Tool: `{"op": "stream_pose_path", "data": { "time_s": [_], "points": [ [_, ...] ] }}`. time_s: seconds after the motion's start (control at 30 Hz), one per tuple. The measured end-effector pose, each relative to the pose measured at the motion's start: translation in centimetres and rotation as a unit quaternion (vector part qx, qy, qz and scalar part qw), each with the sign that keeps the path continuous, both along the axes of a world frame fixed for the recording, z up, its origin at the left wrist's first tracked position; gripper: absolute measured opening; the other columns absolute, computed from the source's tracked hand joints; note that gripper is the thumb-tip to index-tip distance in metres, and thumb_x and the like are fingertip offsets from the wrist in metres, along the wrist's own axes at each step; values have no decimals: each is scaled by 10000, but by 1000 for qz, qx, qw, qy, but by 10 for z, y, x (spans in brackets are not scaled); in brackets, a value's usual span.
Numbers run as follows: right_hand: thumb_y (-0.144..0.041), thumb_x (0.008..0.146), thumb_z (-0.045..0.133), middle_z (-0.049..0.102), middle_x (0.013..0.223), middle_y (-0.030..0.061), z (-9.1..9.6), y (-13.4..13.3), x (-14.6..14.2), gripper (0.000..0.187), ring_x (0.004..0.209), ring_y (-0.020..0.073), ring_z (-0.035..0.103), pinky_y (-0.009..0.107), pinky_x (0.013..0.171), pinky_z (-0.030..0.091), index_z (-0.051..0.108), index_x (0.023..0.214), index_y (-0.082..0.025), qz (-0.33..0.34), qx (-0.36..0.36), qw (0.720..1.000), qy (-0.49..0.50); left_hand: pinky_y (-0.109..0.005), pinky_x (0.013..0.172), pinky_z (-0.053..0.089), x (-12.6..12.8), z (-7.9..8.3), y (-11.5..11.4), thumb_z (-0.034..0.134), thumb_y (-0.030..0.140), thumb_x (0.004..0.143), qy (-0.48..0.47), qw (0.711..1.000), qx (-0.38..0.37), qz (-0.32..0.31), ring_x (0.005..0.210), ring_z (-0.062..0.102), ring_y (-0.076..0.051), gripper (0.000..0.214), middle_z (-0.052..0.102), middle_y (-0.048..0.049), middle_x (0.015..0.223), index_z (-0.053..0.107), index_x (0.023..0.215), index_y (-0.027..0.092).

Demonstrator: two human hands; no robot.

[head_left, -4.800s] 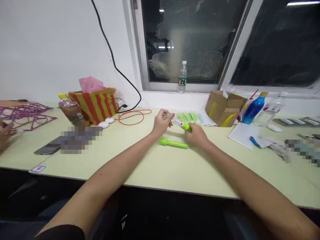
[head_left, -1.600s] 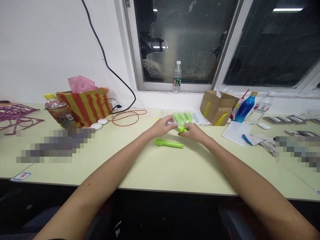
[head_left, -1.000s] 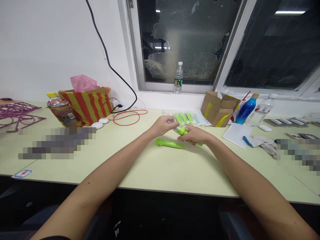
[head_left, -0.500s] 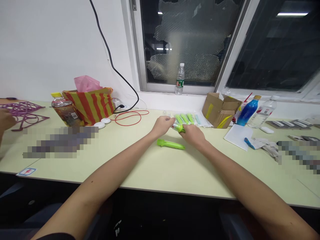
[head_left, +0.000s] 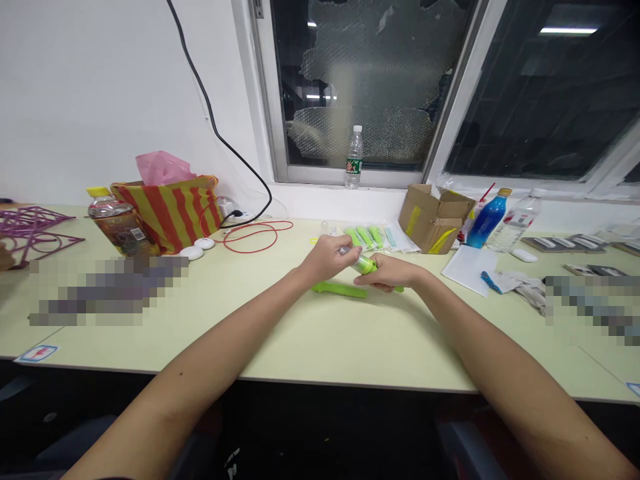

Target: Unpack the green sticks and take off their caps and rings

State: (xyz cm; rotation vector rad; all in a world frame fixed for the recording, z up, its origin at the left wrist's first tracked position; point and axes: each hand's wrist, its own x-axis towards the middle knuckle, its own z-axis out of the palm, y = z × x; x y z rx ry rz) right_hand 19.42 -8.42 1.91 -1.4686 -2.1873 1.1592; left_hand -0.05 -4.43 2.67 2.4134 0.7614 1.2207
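Observation:
Both my hands meet over the middle of the table around a bright green handle-like piece with a clear tubular end [head_left: 365,265]. My left hand [head_left: 327,257] is closed on the clear end. Wrapped round the green part is my right hand [head_left: 393,272], and a green tip shows past its fingers. Just below them, a similar long green piece [head_left: 343,289] lies on the table, its left end close to my left wrist. Beyond my hands lie several green pieces in clear plastic packaging [head_left: 367,237].
An open cardboard box [head_left: 434,219] stands behind on the right, near a blue bottle [head_left: 487,219]. White paper [head_left: 469,269] and gloves [head_left: 523,288] lie to the right. On the left are a striped bag [head_left: 170,217], a drink bottle [head_left: 120,223] and a red cable [head_left: 250,237].
My hands have come slightly nearer to me, with the held piece now tilted and more of its clear end showing. My right hand has turned over the green part. The view has shifted slightly right.

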Motion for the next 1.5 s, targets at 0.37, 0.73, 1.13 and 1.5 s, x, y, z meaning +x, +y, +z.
{"op": "stream_pose_path", "data": {
  "time_s": [0.37, 0.73, 1.13, 1.5],
  "points": [
    [-333, 817, 549, 652, 784, 107, -12, 6, -35, 176, 670, 213, 593, 281, 547, 329, 605, 753, -179, -242, 276, 892, -264, -274, 512, 209, 1, -12, 15, 489, 385, 866, -83, 988, -78, 105, 530, 278, -98, 423, 272, 32, 538, 353, 519, 185],
    [-384, 786, 653, 367, 427, -65, 9, -9, -7, 424, 374, 72, 320, 225, 383, 279, 346, 553, -209, 20, -109, 992, 64, -262, 519, 261, -5, 7, -6, 497, 363, 855, -21, 999, -11, -23, 515, 308, -92, 349, 367, 36, 511, 512, 566, 169],
    [-361, 794, 620, 525, 593, 27, -13, 6, -25, 293, 536, 138, 476, 253, 497, 316, 453, 617, -197, -174, 210, 960, -69, -276, 520, 272, 0, 1, 3, 529, 492, 841, -32, 987, -58, 145, 501, 352, -111, 434, 417, 23, 495, 431, 542, 192],
    [-309, 761, 622, 445, 491, -37, -7, -2, -16, 251, 426, 98, 400, 235, 421, 318, 431, 638, -201, -85, 89, 992, 28, -282, 521, 218, -5, 4, 4, 437, 320, 851, -32, 998, -49, 14, 528, 268, -101, 353, 274, 31, 534, 332, 541, 188]
  ]
}}
